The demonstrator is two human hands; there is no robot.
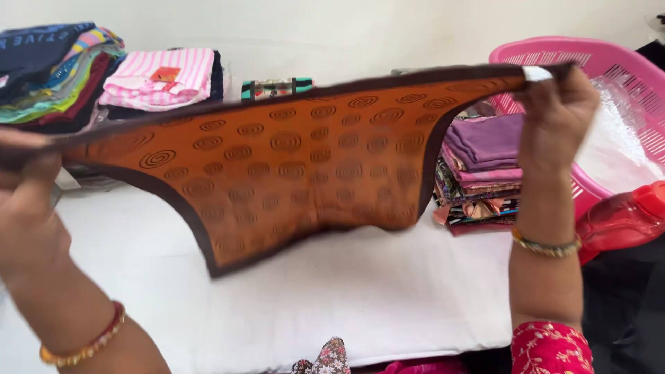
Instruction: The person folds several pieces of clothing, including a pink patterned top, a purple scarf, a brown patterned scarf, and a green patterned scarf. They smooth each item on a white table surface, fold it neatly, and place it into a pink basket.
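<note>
Head camera looks down over a white padded surface [388, 291] where both hands hold up an orange garment [298, 166] with a dark brown border and a pattern of spiral rings. The left hand [28, 208] pinches one end of the top edge near the picture's left side, fingers closed on the cloth. The right hand [557, 114] grips the other end, raised higher, also closed on the border. With the two ends pulled well apart, the top edge runs taut and nearly straight, so the cloth hangs flat and open above the white surface rather than bunched. Its lower part curves inward on both sides and dangles free, not touching the surface as far as I can tell.

Behind the garment, a stack of folded clothes [59, 76] sits at the far left, with a pink striped folded piece [163, 76] just beside it. Another pile of folded purple and pink cloth [481, 166] lies under the right hand's side, next to a pink plastic basket [589, 59]. A red plastic bottle [623, 218] lies at the right edge. Both wrists wear bangles.
</note>
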